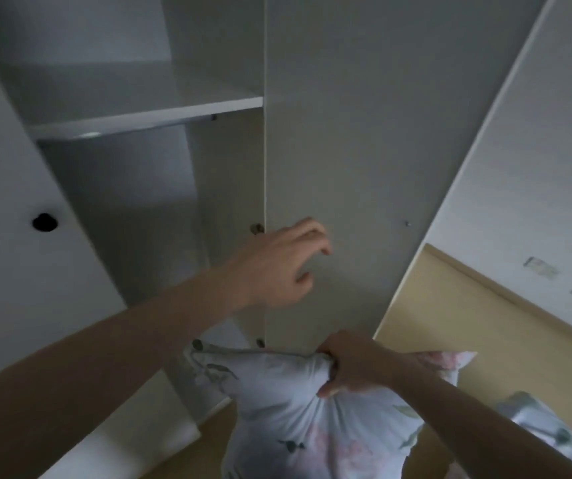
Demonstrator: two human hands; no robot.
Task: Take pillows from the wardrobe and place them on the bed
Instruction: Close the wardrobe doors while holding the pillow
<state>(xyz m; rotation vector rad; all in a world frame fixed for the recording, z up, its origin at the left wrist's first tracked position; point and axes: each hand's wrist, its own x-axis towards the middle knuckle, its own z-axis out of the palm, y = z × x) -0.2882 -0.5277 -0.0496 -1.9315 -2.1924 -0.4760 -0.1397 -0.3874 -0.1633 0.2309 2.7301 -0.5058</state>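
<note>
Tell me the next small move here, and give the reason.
Probably push the wardrobe door shut with the left hand: its fingers are spread at the open door's edge, while the right hand already grips the floral pillow outside the wardrobe.

Home bedroom: white wardrobe (329, 133) w/ open door standing at 12 o'clock, shelf (146, 115) showing at 10, floral bedding (547, 430) lying at 4.
</note>
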